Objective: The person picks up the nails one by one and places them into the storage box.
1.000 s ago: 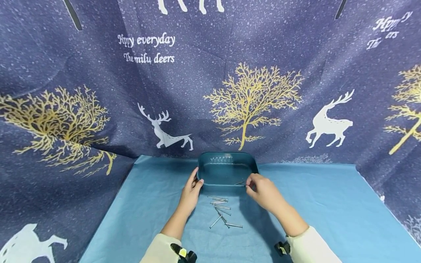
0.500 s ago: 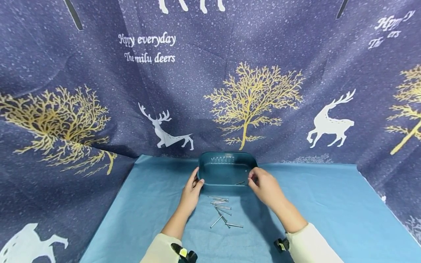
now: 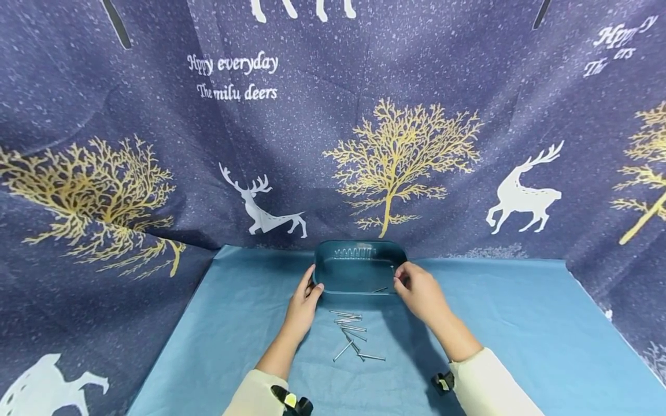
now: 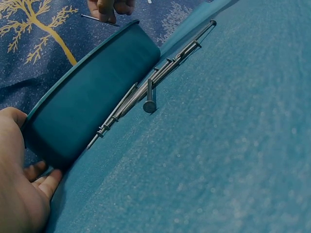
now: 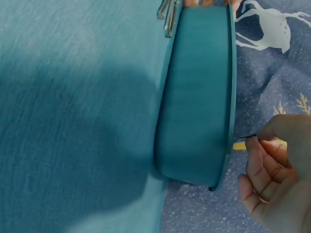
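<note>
A teal plastic box (image 3: 359, 296) stands at the far side of the cloth-covered table. My left hand (image 3: 302, 303) grips its left end, with the thumb at the near corner and fingers around the side. Over the box's right end, my right hand (image 3: 418, 292) pinches a nail (image 4: 98, 20) between thumb and fingertips, above the rim. At least one nail (image 3: 380, 289) lies inside the box near its front wall. In front of the box, several loose silver nails (image 3: 350, 328) lie in a scattered pile on the cloth, some crossing each other.
A light blue cloth (image 3: 499, 323) covers the table. Right behind the box hangs a dark blue curtain (image 3: 333, 214) printed with deer and gold trees. A dark wrist strap (image 3: 291, 400) shows at the left sleeve.
My right hand has shifted slightly right and away over the box's right end, still pinching the nail. The left hand, the box and the loose nails stay in place.
</note>
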Tool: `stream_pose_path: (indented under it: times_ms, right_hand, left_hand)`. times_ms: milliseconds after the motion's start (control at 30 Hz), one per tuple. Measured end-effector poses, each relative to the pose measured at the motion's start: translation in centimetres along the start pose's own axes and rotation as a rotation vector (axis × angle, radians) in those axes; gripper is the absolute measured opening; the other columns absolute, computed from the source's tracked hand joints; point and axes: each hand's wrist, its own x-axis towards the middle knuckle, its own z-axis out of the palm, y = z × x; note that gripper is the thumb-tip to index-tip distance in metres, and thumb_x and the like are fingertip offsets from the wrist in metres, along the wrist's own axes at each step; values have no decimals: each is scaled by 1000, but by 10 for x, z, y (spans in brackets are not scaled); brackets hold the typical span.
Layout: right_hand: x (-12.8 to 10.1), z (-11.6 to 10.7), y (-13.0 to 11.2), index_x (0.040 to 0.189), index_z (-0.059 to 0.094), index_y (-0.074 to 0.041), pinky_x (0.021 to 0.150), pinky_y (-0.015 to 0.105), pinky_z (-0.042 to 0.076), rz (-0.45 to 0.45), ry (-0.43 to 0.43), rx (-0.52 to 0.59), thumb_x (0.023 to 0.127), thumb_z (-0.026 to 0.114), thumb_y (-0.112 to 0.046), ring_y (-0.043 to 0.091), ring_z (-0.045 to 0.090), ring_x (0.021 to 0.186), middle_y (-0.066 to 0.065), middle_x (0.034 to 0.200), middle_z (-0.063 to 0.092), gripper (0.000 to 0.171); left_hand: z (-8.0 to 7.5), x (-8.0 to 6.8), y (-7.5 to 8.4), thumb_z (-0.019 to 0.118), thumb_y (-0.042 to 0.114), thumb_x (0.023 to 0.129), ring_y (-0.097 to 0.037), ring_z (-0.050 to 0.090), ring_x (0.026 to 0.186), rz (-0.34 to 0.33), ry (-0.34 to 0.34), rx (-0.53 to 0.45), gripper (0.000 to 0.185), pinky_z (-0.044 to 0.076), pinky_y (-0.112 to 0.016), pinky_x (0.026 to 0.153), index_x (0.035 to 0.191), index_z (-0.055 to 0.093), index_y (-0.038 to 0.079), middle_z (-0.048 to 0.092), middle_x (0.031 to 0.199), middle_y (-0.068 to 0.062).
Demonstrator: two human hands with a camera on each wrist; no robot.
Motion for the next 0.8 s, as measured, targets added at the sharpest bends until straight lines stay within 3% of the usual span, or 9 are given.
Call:
stream_pose_path:
  times_ms: [300, 800]
  right_hand:
    - [-1, 2, 6, 125, 60, -3, 70, 37, 51, 79, 16, 24, 97, 68, -29, 19, 61, 81, 11, 106, 68, 39]
    - [-4, 4, 9, 122, 64, -2, 73, 39, 52, 30, 26, 0, 95, 71, -27, 23, 62, 84, 13, 105, 66, 37]
  left_hand:
    - [0, 0, 0, 55, 37, 105, -34, 41, 147, -8, -10, -3, 60, 41, -55, 115, 159, 32, 34, 37, 161, -18]
    - [1, 2, -2, 56, 30, 105, -37, 43, 146, 1, 10, 2, 58, 42, -55, 114, 159, 34, 32, 39, 160, -21]
